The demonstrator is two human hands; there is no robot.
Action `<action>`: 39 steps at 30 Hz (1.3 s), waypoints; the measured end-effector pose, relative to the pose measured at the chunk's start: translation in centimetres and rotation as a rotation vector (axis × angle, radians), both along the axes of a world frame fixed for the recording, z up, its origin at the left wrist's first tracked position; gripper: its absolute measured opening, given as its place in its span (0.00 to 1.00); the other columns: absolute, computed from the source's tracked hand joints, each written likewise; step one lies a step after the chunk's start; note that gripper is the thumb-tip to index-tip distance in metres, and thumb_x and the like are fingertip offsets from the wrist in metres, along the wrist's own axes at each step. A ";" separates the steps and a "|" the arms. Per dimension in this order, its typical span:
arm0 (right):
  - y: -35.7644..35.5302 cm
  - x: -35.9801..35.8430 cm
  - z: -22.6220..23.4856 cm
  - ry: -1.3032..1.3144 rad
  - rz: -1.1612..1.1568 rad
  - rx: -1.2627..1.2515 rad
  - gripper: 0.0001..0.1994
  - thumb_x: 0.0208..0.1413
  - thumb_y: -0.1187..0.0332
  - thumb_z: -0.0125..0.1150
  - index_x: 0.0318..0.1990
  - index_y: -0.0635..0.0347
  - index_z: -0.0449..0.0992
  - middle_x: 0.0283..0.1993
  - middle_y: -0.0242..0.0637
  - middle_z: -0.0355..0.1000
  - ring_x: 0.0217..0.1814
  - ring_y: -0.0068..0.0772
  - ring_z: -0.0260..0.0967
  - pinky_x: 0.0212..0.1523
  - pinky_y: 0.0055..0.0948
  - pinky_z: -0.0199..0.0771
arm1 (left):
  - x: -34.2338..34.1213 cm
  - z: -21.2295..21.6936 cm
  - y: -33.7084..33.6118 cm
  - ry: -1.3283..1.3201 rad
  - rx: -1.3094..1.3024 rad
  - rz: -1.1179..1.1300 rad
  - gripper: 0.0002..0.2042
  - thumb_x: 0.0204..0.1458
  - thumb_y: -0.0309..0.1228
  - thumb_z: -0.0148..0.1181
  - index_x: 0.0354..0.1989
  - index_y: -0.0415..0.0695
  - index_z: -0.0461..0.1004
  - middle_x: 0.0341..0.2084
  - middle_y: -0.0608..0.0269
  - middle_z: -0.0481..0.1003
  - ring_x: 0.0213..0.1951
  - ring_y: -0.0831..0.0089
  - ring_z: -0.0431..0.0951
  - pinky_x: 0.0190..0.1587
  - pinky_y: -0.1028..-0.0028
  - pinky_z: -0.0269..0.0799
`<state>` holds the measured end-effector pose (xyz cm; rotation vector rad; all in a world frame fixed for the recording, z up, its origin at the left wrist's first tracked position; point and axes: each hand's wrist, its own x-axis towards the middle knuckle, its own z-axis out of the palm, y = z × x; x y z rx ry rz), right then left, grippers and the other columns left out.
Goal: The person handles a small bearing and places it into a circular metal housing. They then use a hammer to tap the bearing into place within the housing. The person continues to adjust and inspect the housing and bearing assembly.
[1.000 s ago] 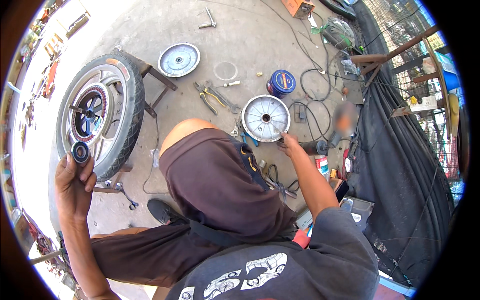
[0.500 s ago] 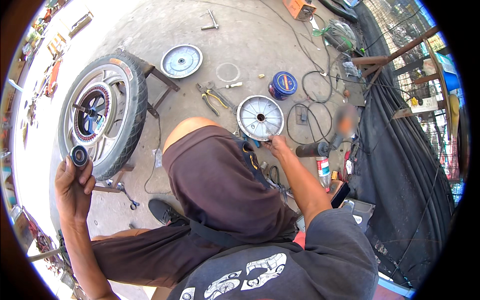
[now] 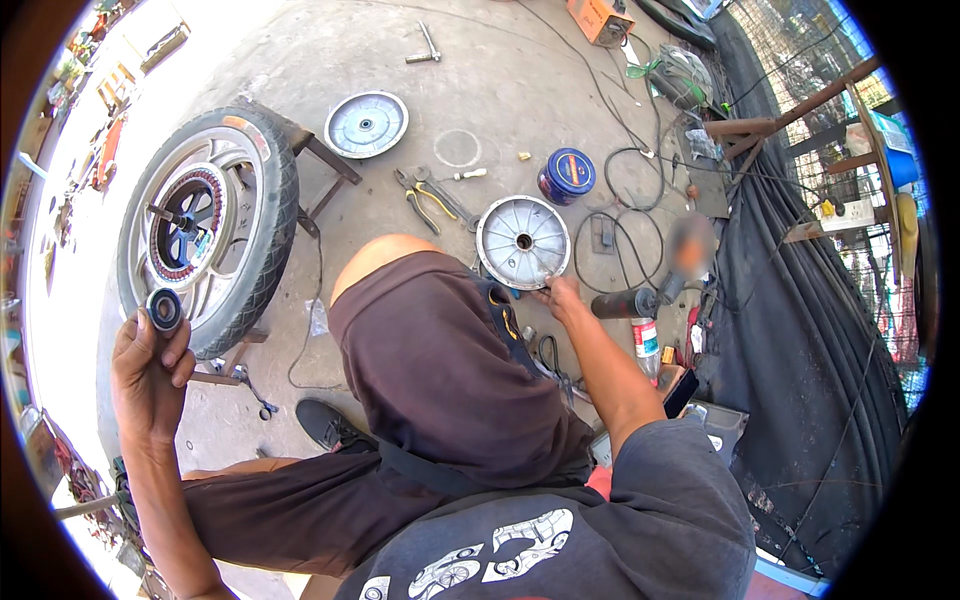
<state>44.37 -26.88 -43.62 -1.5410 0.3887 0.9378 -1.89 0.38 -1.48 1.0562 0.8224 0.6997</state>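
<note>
Between the fingertips of my left hand (image 3: 152,362) is a small ring-shaped bearing (image 3: 164,310), raised in front of the wheel. My right hand (image 3: 562,297) grips the near rim of a round ribbed metal hub cover (image 3: 523,225), which has a dark hole at its centre. Behind the bearing, a spoked wheel with a black tire (image 3: 272,215) leans on a low stand, its copper-wound motor core (image 3: 172,225) and axle exposed. A second metal cover (image 3: 366,124) lies flat on the floor beyond the stand.
Pliers with yellow-black handles (image 3: 424,205) and a white-handled screwdriver (image 3: 470,174) lie near a blue tub (image 3: 568,176). An angle grinder (image 3: 626,302) and a bottle (image 3: 646,340) are at my right. Cables loop across the floor toward an orange machine (image 3: 600,20). Farther off lies a T-shaped wrench (image 3: 428,45).
The bearing in my left hand has tilted slightly and shifted a little to the right. My right hand keeps hold of the hub cover, with hardly any movement.
</note>
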 end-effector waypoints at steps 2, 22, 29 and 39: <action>-0.7 0.4 -0.1 -0.035 0.000 -0.007 0.15 0.62 0.75 0.51 0.55 0.70 0.66 0.51 0.49 0.71 0.47 0.45 0.75 0.45 0.45 0.82 | 0.4 0.1 -0.2 0.008 0.001 -0.007 0.13 0.63 0.38 0.56 0.40 0.39 0.67 0.29 0.68 0.66 0.26 0.84 0.58 0.22 0.83 0.56; 11.3 -4.0 18.6 -0.590 0.597 0.120 0.14 0.62 0.61 0.57 0.33 0.64 0.74 0.24 0.33 0.71 0.18 0.20 0.64 0.17 0.22 0.63 | 1.7 1.3 -0.5 -0.148 0.015 -0.081 0.11 0.63 0.37 0.56 0.38 0.41 0.69 0.24 0.70 0.63 0.25 0.82 0.58 0.27 0.78 0.58; 19.2 -8.7 32.4 -0.734 0.904 0.521 0.14 0.59 0.64 0.61 0.42 0.69 0.78 0.29 0.34 0.75 0.27 0.18 0.69 0.27 0.20 0.68 | 1.8 1.4 -1.0 0.155 0.414 -0.060 0.08 0.62 0.32 0.57 0.38 0.40 0.70 0.25 0.70 0.66 0.23 0.83 0.63 0.27 0.81 0.61; 22.3 -18.4 46.2 -1.092 1.557 0.908 0.27 0.43 0.70 0.73 0.55 0.64 0.75 0.46 0.39 0.78 0.50 0.32 0.73 0.46 0.29 0.74 | 2.7 1.6 -1.8 0.526 1.282 -0.209 0.13 0.43 0.13 0.60 0.38 0.39 0.71 0.34 0.55 0.68 0.34 0.54 0.73 0.37 0.63 0.69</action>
